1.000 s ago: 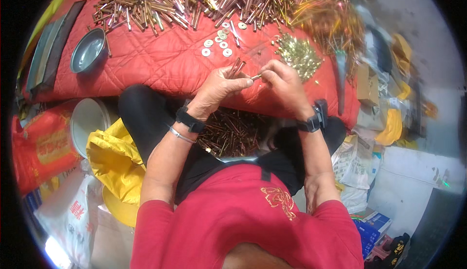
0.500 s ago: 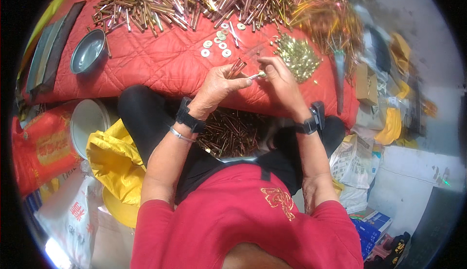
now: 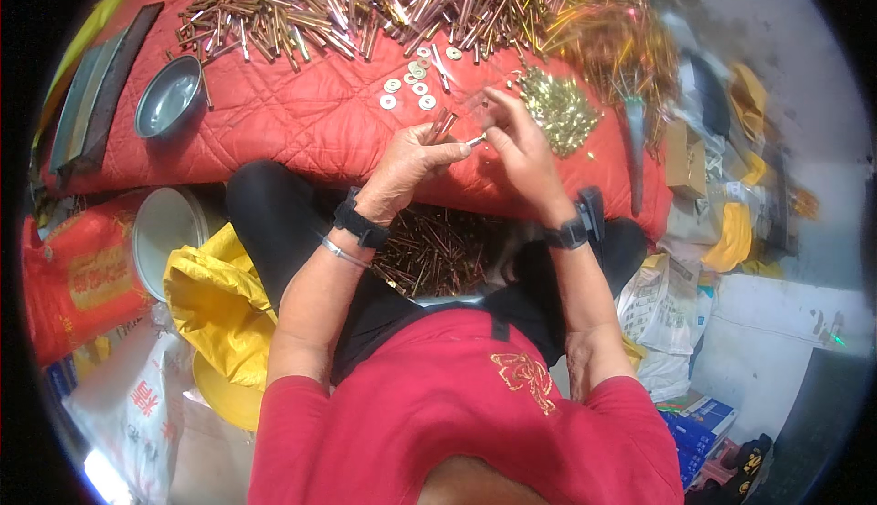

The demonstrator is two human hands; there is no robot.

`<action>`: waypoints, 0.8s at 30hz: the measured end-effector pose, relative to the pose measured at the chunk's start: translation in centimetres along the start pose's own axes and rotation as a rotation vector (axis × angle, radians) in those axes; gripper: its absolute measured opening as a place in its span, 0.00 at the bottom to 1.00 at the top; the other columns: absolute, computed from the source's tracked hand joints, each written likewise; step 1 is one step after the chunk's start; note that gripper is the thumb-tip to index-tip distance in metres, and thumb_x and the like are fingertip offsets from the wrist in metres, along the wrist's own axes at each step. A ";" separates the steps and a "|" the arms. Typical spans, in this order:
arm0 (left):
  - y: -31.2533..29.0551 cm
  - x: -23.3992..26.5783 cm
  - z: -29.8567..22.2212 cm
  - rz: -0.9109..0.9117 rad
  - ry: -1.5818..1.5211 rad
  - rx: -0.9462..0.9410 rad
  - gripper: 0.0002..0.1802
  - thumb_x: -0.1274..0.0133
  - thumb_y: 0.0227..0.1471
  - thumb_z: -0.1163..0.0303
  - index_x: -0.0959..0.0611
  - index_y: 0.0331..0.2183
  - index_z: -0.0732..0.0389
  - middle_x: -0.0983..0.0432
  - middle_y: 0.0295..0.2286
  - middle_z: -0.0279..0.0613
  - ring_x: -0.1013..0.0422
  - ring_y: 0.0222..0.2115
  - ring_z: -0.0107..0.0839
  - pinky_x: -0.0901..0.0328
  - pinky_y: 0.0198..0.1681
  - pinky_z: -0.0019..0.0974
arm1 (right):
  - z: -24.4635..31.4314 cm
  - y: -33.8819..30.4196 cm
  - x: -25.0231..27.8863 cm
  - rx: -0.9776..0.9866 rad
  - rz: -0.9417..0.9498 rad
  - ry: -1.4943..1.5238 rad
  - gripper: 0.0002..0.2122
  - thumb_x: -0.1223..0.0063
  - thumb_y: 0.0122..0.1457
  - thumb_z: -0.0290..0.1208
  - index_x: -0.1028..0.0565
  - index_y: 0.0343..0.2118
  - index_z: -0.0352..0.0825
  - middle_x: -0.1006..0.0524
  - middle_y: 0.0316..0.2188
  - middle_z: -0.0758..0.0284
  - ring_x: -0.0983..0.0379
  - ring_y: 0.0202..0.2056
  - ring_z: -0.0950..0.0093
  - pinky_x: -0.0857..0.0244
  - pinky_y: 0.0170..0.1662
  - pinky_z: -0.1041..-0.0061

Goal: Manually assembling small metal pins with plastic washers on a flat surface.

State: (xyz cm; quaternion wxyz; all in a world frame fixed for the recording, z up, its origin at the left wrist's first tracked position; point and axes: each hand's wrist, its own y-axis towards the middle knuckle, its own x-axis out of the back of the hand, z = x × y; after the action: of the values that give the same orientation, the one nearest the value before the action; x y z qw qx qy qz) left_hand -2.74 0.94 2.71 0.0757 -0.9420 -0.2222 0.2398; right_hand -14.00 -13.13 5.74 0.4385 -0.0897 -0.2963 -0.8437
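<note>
My left hand is closed around several thin copper-coloured tubes that stick up above its fingers. Between its thumb and fingertips a silvery tube end points to the right. At that end the fingers of my right hand are bent together; whatever they pinch is too small or hidden to name. Both hands are over the near edge of a red quilted cover. Just right of my right hand lies a heap of small shiny gold-coloured pieces. Several round discs with centre holes lie beyond my hands.
A large pile of metallic tubes spans the far side. More tubes lie below, between my legs. At left are a grey metal bowl and dark bars. A bundle of orange strands lies at far right, beside a cone-shaped tool.
My right hand has shifted slightly left and its fingers have lifted and curled at the tube end. A pale gold bit seen there earlier is now hidden. The left hand is nearly still.
</note>
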 end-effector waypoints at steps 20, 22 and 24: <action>-0.1 -0.2 0.2 0.041 -0.079 0.054 0.11 0.39 0.46 0.65 0.21 0.31 0.58 0.33 0.20 0.22 0.41 0.18 0.12 0.49 0.21 0.19 | 1.1 -0.2 1.1 -0.403 0.198 -0.036 0.16 0.51 0.61 0.32 0.31 0.51 0.35 0.25 0.29 0.64 0.28 0.30 0.74 0.33 0.36 0.75; 0.2 0.3 0.4 0.049 -0.123 0.056 0.10 0.39 0.46 0.65 0.21 0.30 0.58 0.33 0.20 0.22 0.42 0.18 0.12 0.49 0.20 0.19 | 0.2 -0.5 0.5 -0.132 0.125 -0.073 0.16 0.52 0.61 0.32 0.32 0.51 0.34 0.25 0.32 0.61 0.27 0.32 0.71 0.33 0.37 0.74; 0.1 -0.2 0.2 0.042 -0.077 0.078 0.10 0.39 0.47 0.65 0.21 0.30 0.58 0.34 0.19 0.22 0.42 0.17 0.13 0.50 0.20 0.19 | 0.2 -0.4 0.4 -0.071 0.106 -0.085 0.16 0.52 0.60 0.32 0.32 0.51 0.34 0.24 0.35 0.58 0.26 0.35 0.69 0.33 0.39 0.73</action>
State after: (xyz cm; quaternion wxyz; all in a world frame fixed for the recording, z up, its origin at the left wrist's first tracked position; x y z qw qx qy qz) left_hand -2.93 0.77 2.62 0.0985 -0.9329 -0.1956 0.2860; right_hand -14.56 -13.12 5.84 0.4660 -0.1563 -0.2795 -0.8248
